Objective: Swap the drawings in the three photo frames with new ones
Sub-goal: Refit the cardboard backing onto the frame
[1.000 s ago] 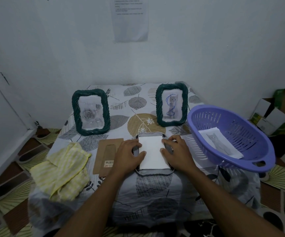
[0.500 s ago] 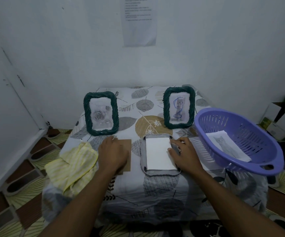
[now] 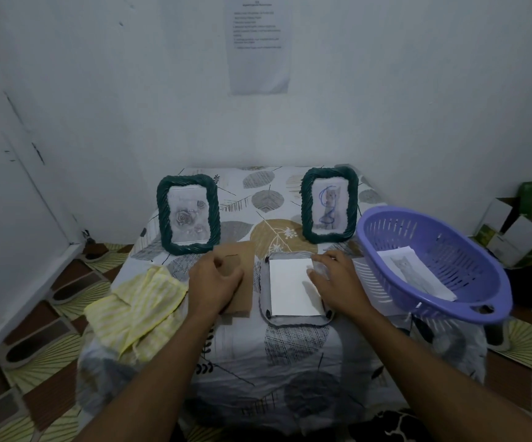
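a white printed sheet [image 3: 259, 43] stuck on the far wall carries a short centred heading and about ten lines of dark type below it, but the letters are too small and blurred to read. the cardboard boxes [image 3: 520, 224] at the far right show green printed patches, with no legible word. no text can be read.

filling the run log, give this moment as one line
left hand: grips backing | right hand: rests on face-down frame | paper: in frame | basket: one drawing
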Demonstrator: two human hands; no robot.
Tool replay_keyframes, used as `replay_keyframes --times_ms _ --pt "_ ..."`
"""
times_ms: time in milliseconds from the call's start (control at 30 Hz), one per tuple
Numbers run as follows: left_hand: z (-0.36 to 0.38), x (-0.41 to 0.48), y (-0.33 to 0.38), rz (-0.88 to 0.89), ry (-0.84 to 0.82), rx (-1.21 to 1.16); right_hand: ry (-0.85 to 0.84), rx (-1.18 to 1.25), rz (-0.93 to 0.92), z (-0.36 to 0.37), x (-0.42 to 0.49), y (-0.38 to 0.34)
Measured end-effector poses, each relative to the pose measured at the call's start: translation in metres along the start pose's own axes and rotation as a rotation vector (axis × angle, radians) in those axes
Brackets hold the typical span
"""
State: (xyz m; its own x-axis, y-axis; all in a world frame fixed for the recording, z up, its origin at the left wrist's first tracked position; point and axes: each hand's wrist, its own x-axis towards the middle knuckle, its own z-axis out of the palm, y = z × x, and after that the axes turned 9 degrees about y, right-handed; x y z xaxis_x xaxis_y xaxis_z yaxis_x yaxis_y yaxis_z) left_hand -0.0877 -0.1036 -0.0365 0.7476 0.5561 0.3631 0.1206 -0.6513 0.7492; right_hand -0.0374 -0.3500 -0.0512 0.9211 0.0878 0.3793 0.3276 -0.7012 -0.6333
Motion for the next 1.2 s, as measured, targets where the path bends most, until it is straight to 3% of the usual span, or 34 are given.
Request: replay_keyframes --times_ms 100,333,600,1200 --pt "0.007 -0.001 0.015 0.044 -0.016 -0.093 0.032 0.133 0.011 -0.004 0.006 -0.021" --pt "0.032 -0.022 0.057 0.07 -0.124 -0.154 -0.029 0.614 0.349 -0.018 0.019 -0.044" --pt "0.038 -0.011 0.054 0.055 -0.217 -0.262 0.03 0.565 0.442 -0.029 0.026 -0.02" --pt "0.049 -0.013 0.029 0.104 -0.213 -0.19 -0.03 0.296 0.317 -0.006 0.024 -0.006"
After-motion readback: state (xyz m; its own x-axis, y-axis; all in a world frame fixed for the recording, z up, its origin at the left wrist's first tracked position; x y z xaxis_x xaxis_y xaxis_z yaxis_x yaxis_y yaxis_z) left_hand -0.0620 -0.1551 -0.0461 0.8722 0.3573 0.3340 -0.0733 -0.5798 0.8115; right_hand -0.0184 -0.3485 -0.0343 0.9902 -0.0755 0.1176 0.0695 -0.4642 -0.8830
